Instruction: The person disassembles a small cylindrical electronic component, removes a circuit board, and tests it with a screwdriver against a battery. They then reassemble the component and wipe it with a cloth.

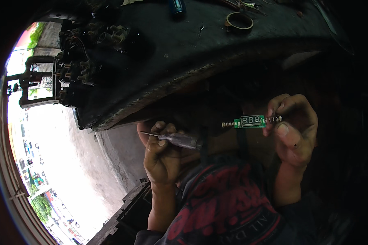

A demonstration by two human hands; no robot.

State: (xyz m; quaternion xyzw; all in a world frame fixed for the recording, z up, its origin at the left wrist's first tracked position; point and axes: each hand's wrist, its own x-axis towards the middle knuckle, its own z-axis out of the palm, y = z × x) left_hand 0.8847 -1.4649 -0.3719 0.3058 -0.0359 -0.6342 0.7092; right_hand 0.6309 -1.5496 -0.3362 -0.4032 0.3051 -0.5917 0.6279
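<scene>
My right hand [297,130] pinches the coil spring at one end of a small green circuit board [238,123]. A three-digit display [250,119], its segments pale, sits on the board's face. Another spring [228,124] sticks out freely from the board's left end. Over to the left, my left hand [162,162] is closed around a small screwdriver [185,141] with a dark handle. Its thin shaft points left, past my fingers. The two hands are apart, and the screwdriver does not touch the board.
Beyond my hands stands a dark workbench [163,53] with a worn front edge. A brass-coloured ring [238,30] and a blue cylinder [177,7] lie on it. Dark blocks with metal studs [86,71] crowd its left end. Bright outdoors shows at far left.
</scene>
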